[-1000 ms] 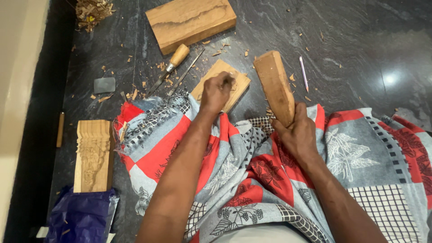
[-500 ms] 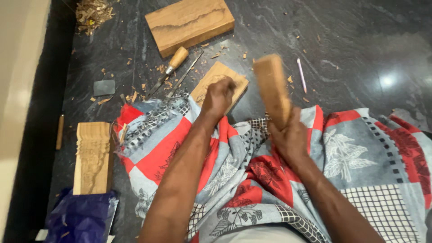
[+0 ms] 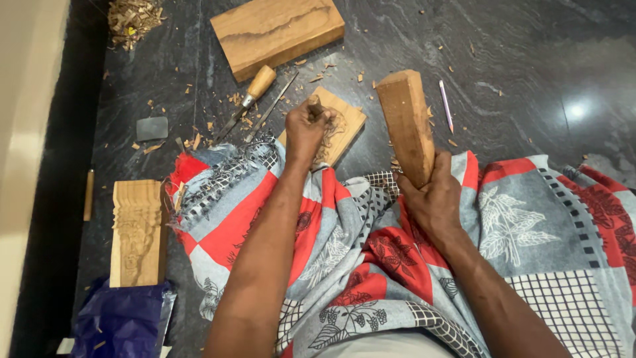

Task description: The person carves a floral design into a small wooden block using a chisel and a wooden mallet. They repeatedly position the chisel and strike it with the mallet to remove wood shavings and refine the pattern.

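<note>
Your left hand point(image 3: 306, 129) hides the tool it clenches on the carved panel point(image 3: 341, 126); your right hand point(image 3: 434, 195) grips the wooden mallet point(image 3: 405, 122); cloth covers the panel's near edge.

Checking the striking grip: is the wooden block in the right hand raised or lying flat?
Raised: the wooden block stands tilted in the right hand.

Dark polished stone floor point(image 3: 530, 40) with a light glare, cream wall point(image 3: 26, 132) at left.

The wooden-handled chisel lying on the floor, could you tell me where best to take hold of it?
Grip the chisel by its rounded wooden handle, coming from above at the upper right end. The handle lies clear of the wood block; the thin blade points down-left among chips.
</note>
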